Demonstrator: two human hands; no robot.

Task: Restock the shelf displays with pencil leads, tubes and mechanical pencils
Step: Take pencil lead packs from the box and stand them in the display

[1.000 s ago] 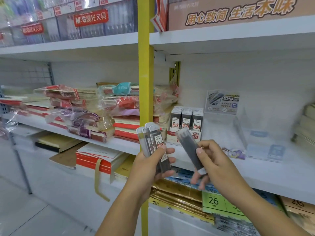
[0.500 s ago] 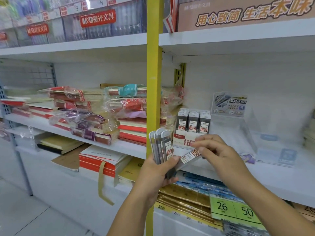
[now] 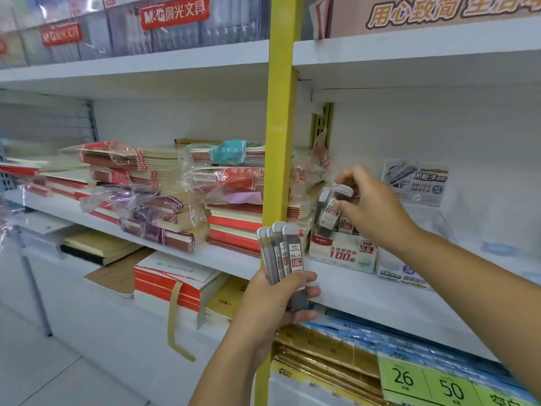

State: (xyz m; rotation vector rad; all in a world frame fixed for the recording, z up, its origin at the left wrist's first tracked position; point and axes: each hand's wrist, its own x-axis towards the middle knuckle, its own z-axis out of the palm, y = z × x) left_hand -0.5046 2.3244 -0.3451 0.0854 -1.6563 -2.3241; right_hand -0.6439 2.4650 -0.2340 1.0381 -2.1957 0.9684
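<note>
My left hand [image 3: 276,306] grips a fanned bunch of several grey pencil lead tubes [image 3: 282,253] upright in front of the yellow shelf post. My right hand [image 3: 371,209] pinches one lead tube [image 3: 330,210] by its white cap and holds it tilted just above the white display box [image 3: 342,253] marked HB 0.5, which stands on the white middle shelf [image 3: 380,297]. Other tubes stand in that box, mostly hidden behind my right hand.
Wrapped stacks of notebooks [image 3: 164,197] fill the shelf left of the yellow post [image 3: 278,142]. A clear acrylic display stand [image 3: 418,186] sits right of the box. Green price tags [image 3: 424,382] and blue packs lie on the lower shelf. Upper shelf holds boxed pens.
My right hand pulled one tube from beside the bunch and carried it up and right to above the display box. The view moved closer to the shelf.
</note>
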